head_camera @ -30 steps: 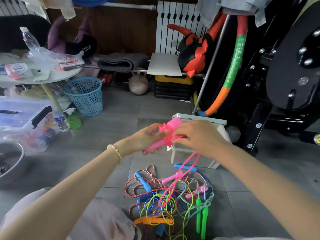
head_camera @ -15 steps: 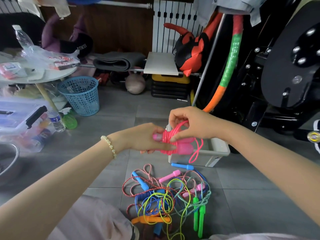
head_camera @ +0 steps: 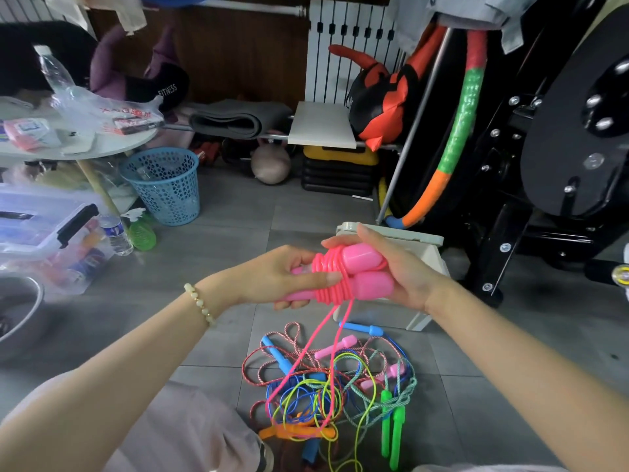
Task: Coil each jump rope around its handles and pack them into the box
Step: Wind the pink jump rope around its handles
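There's the pink jump rope [head_camera: 366, 271] in mid-air before the white box [head_camera: 429, 257], left hand [head_camera: 269, 279] gripping the thin handle ends, right hand [head_camera: 406, 277] cupping the fat ends: light, slick, springy cord, I'd say, best pinched across the coils [head_camera: 328, 279].

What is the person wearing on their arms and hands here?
Both forearms are bare, with no sleeves or gloves in view. The left hand has a bracelet of pale round beads at its wrist; the right hand and wrist show no jewellery.
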Available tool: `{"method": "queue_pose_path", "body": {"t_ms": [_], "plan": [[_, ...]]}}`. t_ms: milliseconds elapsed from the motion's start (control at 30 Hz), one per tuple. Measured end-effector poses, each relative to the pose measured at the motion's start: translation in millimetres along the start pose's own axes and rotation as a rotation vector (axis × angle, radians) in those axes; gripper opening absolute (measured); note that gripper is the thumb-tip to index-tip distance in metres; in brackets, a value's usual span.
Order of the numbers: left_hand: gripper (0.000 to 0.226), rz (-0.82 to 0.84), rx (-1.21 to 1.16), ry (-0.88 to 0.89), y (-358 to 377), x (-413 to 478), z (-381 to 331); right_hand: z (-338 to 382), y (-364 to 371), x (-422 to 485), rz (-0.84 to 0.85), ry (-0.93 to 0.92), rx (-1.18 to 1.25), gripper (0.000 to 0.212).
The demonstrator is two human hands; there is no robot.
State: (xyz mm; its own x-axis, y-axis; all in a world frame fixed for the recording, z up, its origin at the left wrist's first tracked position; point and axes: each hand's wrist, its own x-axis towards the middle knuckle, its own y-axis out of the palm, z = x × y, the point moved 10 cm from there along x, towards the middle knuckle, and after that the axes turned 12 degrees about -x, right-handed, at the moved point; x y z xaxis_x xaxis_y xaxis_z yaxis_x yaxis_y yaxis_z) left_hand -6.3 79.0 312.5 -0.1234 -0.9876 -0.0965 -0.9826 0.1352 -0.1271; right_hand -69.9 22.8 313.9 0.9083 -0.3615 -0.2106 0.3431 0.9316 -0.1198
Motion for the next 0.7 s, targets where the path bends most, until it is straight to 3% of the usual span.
{"method": "queue_pose_path", "body": {"t_ms": [133, 233, 333, 433, 567, 700], "plan": [[0.029, -0.049, -0.076, -0.005, -3.1, 2.8, 13.9, -9.8, 0.5, -1.0, -0.063, -0.036, 0.082, 0.054], [0.045, -0.100, -0.166, -0.005, -7.9, 5.0, 21.1, -17.8, -0.7, 3.1, -0.074, -0.087, 0.220, 0.066], [0.067, -0.182, -0.273, -0.024, -14.7, 7.7, 26.5, -23.7, -6.1, 9.0, -0.147, -0.145, 0.298, 0.064], [0.066, -0.188, -0.340, 0.006, -10.3, 11.0, 23.5, -24.9, -6.2, 12.8, -0.174, -0.182, 0.308, 0.068], [0.058, -0.257, -0.417, 0.047, -9.7, 14.6, 25.2, -35.1, -6.3, 16.7, -0.230, -0.106, 0.089, 0.077], [0.033, -0.426, -0.342, 0.051, -28.2, 13.6, 23.7, -46.5, -9.2, 10.5, -0.331, 0.002, -0.259, 0.056]]}}
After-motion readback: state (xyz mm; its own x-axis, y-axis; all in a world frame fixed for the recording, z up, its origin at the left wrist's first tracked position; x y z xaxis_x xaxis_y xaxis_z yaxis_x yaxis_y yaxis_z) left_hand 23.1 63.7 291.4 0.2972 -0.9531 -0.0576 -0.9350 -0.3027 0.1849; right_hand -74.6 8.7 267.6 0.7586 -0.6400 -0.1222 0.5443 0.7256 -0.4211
